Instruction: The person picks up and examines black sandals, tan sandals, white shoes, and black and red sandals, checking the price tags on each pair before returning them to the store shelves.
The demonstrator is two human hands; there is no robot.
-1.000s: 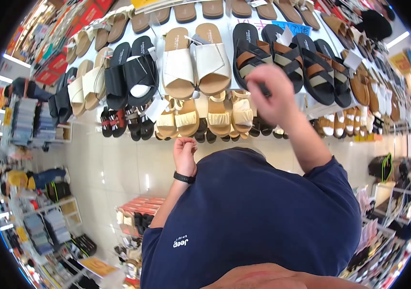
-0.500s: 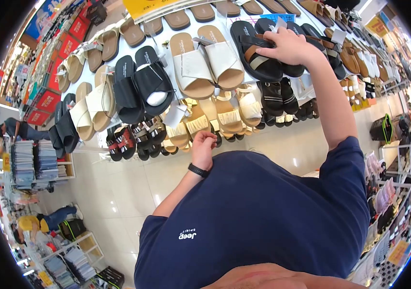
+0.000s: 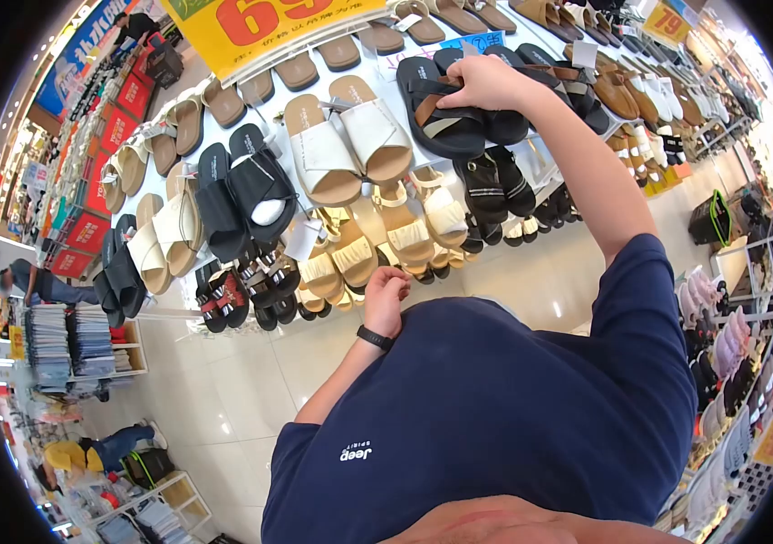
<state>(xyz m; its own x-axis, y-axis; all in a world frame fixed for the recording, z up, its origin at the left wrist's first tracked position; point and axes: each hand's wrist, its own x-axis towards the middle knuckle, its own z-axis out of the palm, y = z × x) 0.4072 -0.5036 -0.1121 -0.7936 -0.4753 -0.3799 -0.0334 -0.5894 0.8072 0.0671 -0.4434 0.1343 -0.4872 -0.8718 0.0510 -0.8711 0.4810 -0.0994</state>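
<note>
My right hand (image 3: 488, 83) reaches over the display table and is closed on a black sandal (image 3: 448, 131) with a brown strap, one of a pair. The thumb presses at the strap, and the fingertips are partly hidden. Just left of that pair lie white slides with tan soles (image 3: 376, 143). Further left are black slides (image 3: 260, 186). My left hand (image 3: 386, 294), with a black band on the wrist, hangs in front of my body with its fingers curled in. Nothing shows in it. Cream strappy sandals (image 3: 409, 239) sit on the lower shelf beyond it.
A large yellow price sign (image 3: 269, 32) stands over the table's rows of sandals. More racks of goods line the right side. At left, one person in yellow (image 3: 69, 456) bends by a shelf, and another stands near folded clothes (image 3: 49, 335). Tiled floor (image 3: 232, 399) lies below.
The view has shifted, bringing more of the yellow sign into sight. My right hand stays at the black sandals, its fingers now more closed on one. My left hand remains curled near my body.
</note>
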